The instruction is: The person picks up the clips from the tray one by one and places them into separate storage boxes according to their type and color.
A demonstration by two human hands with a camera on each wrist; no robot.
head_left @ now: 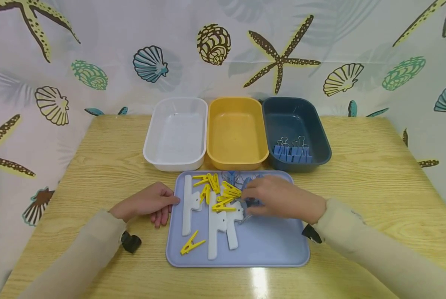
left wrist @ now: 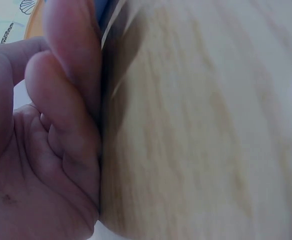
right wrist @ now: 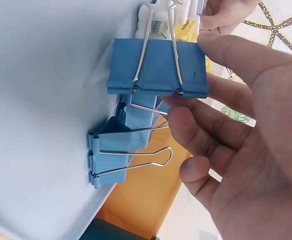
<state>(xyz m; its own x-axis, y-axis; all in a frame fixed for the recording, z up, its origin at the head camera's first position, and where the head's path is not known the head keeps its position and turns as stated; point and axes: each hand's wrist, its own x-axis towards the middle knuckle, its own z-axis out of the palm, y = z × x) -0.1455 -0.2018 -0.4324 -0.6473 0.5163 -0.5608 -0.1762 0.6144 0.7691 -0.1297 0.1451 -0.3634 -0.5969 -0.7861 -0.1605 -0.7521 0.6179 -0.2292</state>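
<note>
My right hand (head_left: 279, 198) is over the right part of the lilac tray (head_left: 271, 251). Between its thumb and fingers it pinches a blue binder clip (right wrist: 158, 65) with wire handles. Other blue binder clips (right wrist: 111, 157) lie beside it on the tray. To the left are several yellow clothespins (head_left: 223, 205) and white long-bar bag clips (head_left: 212, 236), partly overlapping. At the tray's left rim is my left hand (head_left: 148, 203), its fingers loosely bent against the tabletop and its foremost digit touching the rim. The left wrist view mostly shows these fingers (left wrist: 61, 95) and wood.
Behind the tray three bins stand side by side: a white bin (head_left: 176, 166), a yellow bin (head_left: 237, 165) and a dark blue bin (head_left: 321, 155). Several blue binder clips (head_left: 291, 151) lie in the dark blue one. A sea-patterned cloth (head_left: 223, 74) hangs behind the wooden table (head_left: 372, 166).
</note>
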